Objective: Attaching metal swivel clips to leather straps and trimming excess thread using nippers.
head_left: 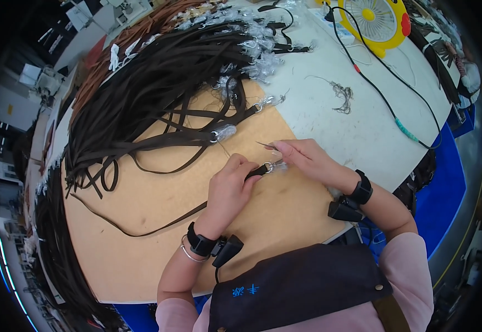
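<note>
Our left hand (232, 182) holds one dark strap (256, 171) over the bench (371, 149), its grip narrow near the clasp (278, 164); our right hand's (307, 159) grip pinches a thin pointed tool (265, 145) near it. Other straps (163, 91) lie heaped farther off, and which are finished we cannot tell. Our apron (302, 296) bears blue writing (245, 290).

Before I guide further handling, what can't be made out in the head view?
- Head view: long, flat, blackish strap; stretch behind the left hand is hidden.
- Head view: slim, pointed metal tool; rear end covered by the right hand.
- Head view: small silvery metal fitting; exact shape too small to tell.
- Head view: round yellow plastic fan; top cut off by upper edge.
</note>
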`<act>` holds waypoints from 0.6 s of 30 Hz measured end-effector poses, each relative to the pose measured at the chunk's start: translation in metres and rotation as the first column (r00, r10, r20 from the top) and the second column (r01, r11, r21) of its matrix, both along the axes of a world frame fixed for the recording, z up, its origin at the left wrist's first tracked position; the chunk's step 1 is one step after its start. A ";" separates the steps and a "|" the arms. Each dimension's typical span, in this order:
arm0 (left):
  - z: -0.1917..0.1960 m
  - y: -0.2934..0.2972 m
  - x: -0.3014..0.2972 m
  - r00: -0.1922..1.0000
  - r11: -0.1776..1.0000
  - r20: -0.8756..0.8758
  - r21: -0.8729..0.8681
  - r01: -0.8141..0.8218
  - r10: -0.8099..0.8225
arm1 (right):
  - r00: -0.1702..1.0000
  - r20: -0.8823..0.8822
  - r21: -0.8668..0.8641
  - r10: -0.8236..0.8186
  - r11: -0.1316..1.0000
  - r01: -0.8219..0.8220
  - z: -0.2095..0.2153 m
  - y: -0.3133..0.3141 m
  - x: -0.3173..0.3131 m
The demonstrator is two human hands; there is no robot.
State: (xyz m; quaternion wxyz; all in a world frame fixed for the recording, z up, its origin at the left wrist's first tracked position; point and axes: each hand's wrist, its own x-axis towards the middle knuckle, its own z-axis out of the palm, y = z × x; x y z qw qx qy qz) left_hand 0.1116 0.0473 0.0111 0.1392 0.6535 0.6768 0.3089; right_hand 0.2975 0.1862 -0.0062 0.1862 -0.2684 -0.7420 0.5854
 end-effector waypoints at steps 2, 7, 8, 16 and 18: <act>-0.007 0.006 -0.002 0.998 0.999 0.042 0.015 0.042 -0.043 | 1.000 -0.023 0.330 -0.003 0.944 0.011 0.001 0.002 0.002; -0.006 0.018 -0.008 0.959 0.991 0.276 -0.129 -0.026 0.061 | 0.985 0.170 0.766 0.010 0.627 -0.139 0.010 -0.005 0.010; -0.007 0.021 -0.009 0.958 0.991 0.281 -0.133 -0.025 0.061 | 0.974 0.225 0.811 -0.007 0.556 -0.183 0.012 -0.005 0.010; -0.008 0.025 -0.014 0.985 1.000 0.172 -0.011 0.019 -0.017 | 0.972 0.234 0.839 -0.017 0.509 -0.193 0.012 -0.008 0.006; -0.011 0.025 -0.013 0.992 0.999 0.125 0.046 0.027 -0.032 | 0.963 0.267 0.838 -0.033 0.502 -0.215 0.014 -0.009 0.006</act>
